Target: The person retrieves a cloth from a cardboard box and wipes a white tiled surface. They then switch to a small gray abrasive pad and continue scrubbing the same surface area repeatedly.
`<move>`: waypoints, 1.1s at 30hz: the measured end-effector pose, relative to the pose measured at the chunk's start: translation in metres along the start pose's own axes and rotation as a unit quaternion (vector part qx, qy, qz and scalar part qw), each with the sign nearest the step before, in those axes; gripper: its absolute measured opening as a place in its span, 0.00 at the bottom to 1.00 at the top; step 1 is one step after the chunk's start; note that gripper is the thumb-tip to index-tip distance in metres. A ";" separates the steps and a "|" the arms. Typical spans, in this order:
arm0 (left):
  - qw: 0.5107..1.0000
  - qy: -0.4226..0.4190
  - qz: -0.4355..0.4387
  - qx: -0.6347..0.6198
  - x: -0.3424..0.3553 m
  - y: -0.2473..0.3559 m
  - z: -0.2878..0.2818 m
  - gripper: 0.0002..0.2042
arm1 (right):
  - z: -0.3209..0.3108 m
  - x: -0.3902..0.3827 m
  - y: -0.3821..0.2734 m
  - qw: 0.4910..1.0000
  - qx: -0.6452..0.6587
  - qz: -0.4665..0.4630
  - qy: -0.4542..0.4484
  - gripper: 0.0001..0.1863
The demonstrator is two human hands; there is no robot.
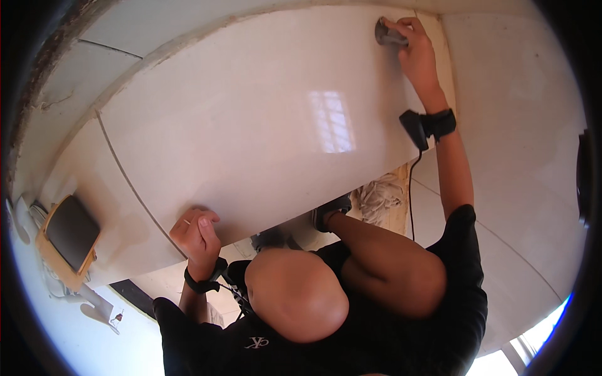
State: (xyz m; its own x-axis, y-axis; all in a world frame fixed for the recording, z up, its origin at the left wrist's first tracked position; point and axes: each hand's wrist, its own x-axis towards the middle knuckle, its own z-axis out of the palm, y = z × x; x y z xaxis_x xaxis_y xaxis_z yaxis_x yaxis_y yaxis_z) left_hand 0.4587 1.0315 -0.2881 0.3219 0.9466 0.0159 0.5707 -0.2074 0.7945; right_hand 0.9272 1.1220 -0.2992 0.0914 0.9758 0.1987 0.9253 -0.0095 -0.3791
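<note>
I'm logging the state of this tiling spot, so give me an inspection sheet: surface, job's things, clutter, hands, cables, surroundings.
Surface: pale tiled floor, glossy, with a window's reflection.
Job's things: large white tile, tilted, its near edge raised above the person's feet; grey knob-like tool at its far edge.
Clutter: flat dark slab on a tan board at the left; whitish string-like heap under the tile's edge.
Hands: left hand has its grip on the tile's near edge; right hand is on the grey tool.
Cables: black cable hanging from the right wrist device.
Surroundings: rough wall edge at upper left.

Right hand (415,50) outstretched; left hand (197,233) curled near knee.
</note>
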 end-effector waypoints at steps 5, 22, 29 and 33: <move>1.000 0.002 -0.002 0.002 0.000 -0.002 0.008 0.15 | -0.003 0.003 0.014 0.998 -0.018 0.018 -0.049 0.35; 1.000 0.003 0.000 0.013 -0.009 -0.001 0.007 0.15 | -0.002 -0.004 0.013 0.998 0.031 -0.049 -0.001 0.35; 1.000 0.009 0.007 0.001 -0.018 -0.002 0.003 0.16 | -0.008 -0.030 0.004 0.998 -0.003 0.043 -0.056 0.36; 1.000 0.001 0.005 -0.001 -0.018 -0.003 -0.004 0.16 | -0.003 -0.002 0.025 0.999 -0.028 -0.007 -0.012 0.34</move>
State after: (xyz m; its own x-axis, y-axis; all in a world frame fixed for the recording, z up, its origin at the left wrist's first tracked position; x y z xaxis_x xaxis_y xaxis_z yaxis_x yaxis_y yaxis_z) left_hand 0.4479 1.0167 -0.2885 0.3252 0.9453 0.0247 0.5665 -0.2156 0.7953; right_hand 0.9515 1.1192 -0.3062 0.0700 0.9810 0.1809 0.9459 -0.0076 -0.3245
